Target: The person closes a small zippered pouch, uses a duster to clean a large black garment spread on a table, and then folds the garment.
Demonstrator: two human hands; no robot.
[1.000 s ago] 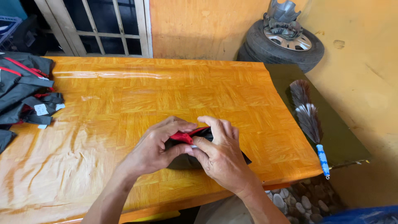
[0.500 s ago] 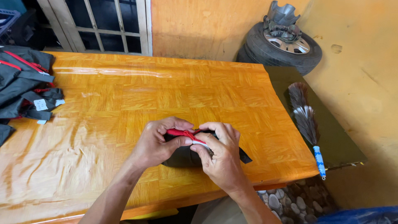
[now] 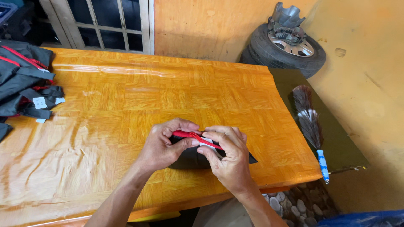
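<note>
At far left on the orange table (image 3: 105, 105), heaped black and red garments (image 3: 25, 84); near the front edge, left hand (image 3: 162, 147) and right hand (image 3: 229, 162) pinched shut on a folded black cloth (image 3: 191, 157) with red trim; further right, feather duster (image 3: 311, 124).

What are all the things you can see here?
Folded cloth piece: one, black with a red strip, on the table under both hands.
Table: one, glossy orange wood pattern.
Pile of bags: black with red trim, at the table's left edge.
Feather duster: one, dark feathers and blue handle, on the dark green board to the right.
Tyres: stacked, black, by the orange wall.
Window grille: one, pale, top left.
Left hand: holding the cloth.
Right hand: holding the cloth.
</note>
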